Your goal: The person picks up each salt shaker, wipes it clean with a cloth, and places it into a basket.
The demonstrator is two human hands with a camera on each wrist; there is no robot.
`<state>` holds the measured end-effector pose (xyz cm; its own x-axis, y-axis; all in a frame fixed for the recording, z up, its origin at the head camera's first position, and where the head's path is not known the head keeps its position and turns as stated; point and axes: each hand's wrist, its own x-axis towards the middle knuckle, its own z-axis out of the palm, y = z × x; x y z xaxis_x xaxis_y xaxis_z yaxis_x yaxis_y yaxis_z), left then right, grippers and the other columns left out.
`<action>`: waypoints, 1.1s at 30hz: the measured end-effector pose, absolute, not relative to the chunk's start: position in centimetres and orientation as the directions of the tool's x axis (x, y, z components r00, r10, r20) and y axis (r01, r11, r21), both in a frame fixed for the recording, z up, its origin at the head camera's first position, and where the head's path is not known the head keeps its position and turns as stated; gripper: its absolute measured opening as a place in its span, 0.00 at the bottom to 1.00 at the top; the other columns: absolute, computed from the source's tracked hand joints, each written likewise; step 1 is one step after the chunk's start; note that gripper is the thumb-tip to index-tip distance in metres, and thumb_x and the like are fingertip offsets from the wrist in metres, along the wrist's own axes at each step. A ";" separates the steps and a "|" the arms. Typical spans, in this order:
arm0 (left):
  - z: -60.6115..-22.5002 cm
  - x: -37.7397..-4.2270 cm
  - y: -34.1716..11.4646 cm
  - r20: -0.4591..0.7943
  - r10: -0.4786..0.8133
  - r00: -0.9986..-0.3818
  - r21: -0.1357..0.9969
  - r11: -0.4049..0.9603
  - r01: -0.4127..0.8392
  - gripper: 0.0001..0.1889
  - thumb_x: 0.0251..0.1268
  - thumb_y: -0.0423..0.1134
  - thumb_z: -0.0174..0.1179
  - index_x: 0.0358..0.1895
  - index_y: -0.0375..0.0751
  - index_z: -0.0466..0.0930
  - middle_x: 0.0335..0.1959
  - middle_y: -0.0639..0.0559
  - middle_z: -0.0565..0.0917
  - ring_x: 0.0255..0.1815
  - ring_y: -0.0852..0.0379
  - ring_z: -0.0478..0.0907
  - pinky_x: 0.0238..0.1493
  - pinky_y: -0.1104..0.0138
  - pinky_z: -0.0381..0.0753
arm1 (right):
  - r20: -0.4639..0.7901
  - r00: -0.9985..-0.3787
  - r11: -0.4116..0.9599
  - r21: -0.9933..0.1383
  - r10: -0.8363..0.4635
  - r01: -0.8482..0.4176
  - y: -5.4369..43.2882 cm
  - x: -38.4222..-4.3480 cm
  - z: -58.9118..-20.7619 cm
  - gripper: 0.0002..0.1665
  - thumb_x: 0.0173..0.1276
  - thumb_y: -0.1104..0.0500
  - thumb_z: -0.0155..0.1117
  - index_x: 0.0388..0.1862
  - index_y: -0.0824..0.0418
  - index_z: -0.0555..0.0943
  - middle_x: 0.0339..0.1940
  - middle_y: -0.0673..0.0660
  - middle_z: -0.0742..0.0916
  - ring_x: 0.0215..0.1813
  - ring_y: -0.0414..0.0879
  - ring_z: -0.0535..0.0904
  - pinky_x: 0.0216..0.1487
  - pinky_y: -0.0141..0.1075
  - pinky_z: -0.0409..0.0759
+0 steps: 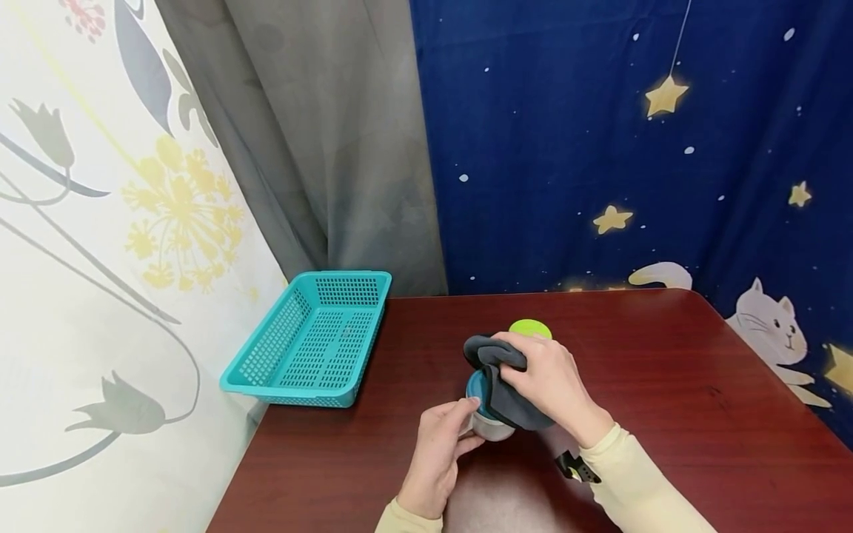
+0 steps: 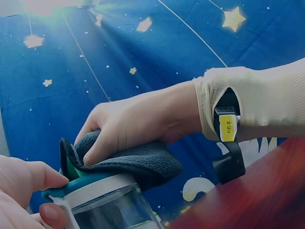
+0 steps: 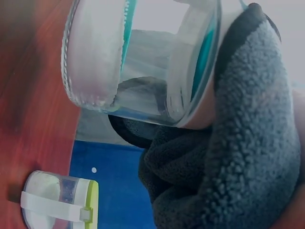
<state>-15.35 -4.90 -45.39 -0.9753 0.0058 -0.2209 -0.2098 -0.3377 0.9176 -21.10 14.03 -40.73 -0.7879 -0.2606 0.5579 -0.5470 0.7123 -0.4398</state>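
Note:
My left hand [image 1: 436, 451] grips a clear jar [image 1: 492, 430] with a teal lid [image 1: 476, 386]; the thumb lies at the lid's edge and fingers are at its side. In the left wrist view the jar [image 2: 114, 205] is tilted, its lid upward. A dark grey fluffy cloth [image 1: 516, 403] is bunched in my right hand [image 1: 549, 374], pinched between thumb and fingers. It lies against the lid and covers part of it. The right wrist view shows the cloth [image 3: 257, 129] along the jar's lid end and whitish stuff at the jar's bottom.
Behind the right hand stands a second clear jar with a lime-green lid [image 1: 531, 328] and a white clasp [image 3: 52, 206]. A teal plastic basket [image 1: 286, 392] sits at the left of the dark red table [image 1: 320, 459]. Curtains hang along the table's back edge.

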 end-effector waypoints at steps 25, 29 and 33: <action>-44.5 -16.3 -5.0 -0.154 -0.180 -0.971 0.897 -0.438 -0.061 0.16 0.61 0.38 0.70 0.18 0.36 0.79 0.22 0.49 0.81 0.31 0.54 0.83 0.38 0.58 0.84 | 0.583 -0.810 0.663 -0.579 -0.071 -0.474 13.1 -18.2 -41.2 0.25 0.58 0.57 0.77 0.55 0.45 0.84 0.47 0.44 0.88 0.43 0.42 0.85 0.46 0.46 0.83; -44.0 -16.8 -5.6 -0.147 -0.184 -0.972 0.896 -0.441 -0.052 0.15 0.62 0.39 0.70 0.21 0.33 0.82 0.23 0.49 0.81 0.32 0.54 0.83 0.39 0.57 0.84 | 0.592 -0.801 0.649 -0.575 -0.090 -0.498 13.2 -17.6 -40.9 0.26 0.57 0.56 0.78 0.56 0.44 0.84 0.49 0.44 0.88 0.44 0.42 0.85 0.46 0.45 0.83; -43.1 -17.5 -6.4 -0.127 -0.160 -0.979 0.896 -0.441 -0.044 0.15 0.63 0.43 0.70 0.29 0.31 0.86 0.26 0.48 0.84 0.40 0.50 0.85 0.45 0.55 0.84 | 0.589 -0.802 0.589 -0.615 -0.100 -0.524 13.5 -17.1 -40.6 0.28 0.57 0.56 0.79 0.56 0.40 0.84 0.48 0.39 0.87 0.44 0.39 0.85 0.45 0.42 0.83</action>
